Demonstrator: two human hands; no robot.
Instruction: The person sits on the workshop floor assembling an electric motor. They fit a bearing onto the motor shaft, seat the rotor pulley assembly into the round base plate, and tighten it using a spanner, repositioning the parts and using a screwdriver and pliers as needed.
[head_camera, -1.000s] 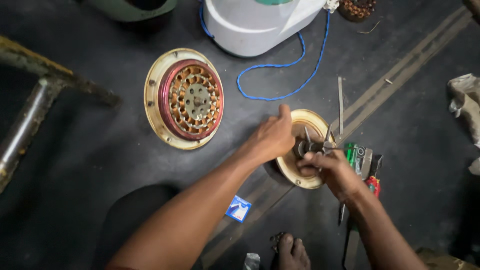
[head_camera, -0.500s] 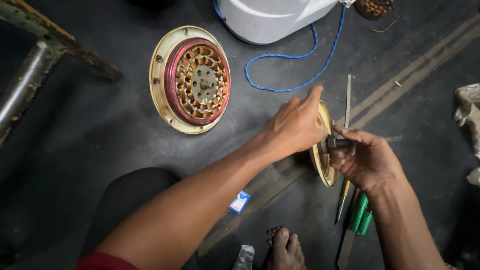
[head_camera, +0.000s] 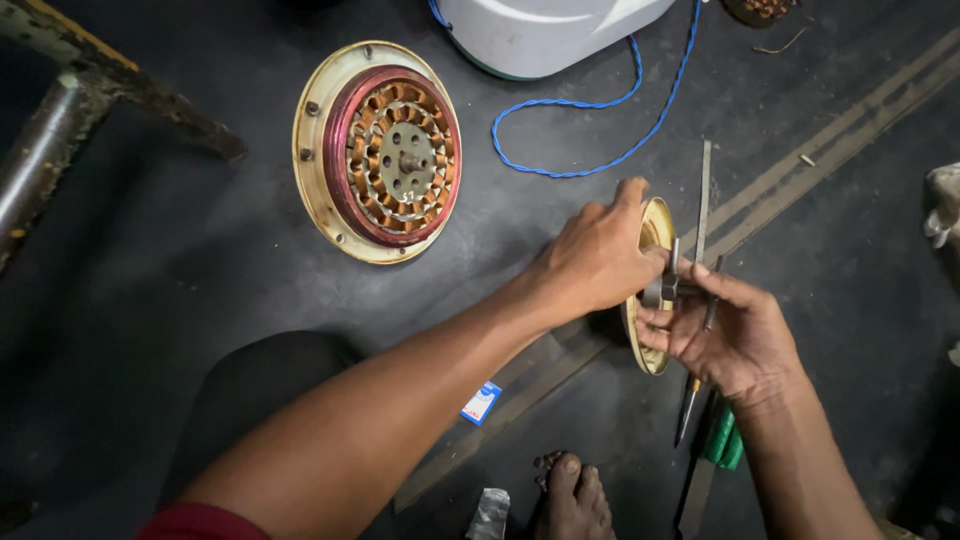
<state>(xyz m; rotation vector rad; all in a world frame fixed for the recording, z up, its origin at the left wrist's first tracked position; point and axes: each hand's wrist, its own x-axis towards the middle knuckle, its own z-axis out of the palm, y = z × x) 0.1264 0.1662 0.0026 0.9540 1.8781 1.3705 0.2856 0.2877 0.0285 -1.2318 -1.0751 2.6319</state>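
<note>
My left hand (head_camera: 595, 255) grips the rim of a round cream metal cover plate (head_camera: 650, 225), which stands on edge on the dark floor. My right hand (head_camera: 735, 335) is on the other side of the plate, its fingers around a small dark metal tool (head_camera: 670, 285) at the plate's centre. To the left lies a round motor housing (head_camera: 378, 150) with a red ring and copper windings, face up and apart from both hands.
A white appliance body (head_camera: 545, 30) with a blue cord (head_camera: 585, 130) sits at the top. A metal file (head_camera: 704, 190), a screwdriver (head_camera: 690, 410) and green-handled pliers (head_camera: 722, 445) lie near my right hand. A rusty frame leg (head_camera: 60, 130) is at left, my bare foot (head_camera: 572, 495) below, a small blue packet (head_camera: 481, 402) nearby.
The cover plate has gone from lying flat to standing on edge between my hands. The view has shifted, so the motor housing and white body sit higher in frame.
</note>
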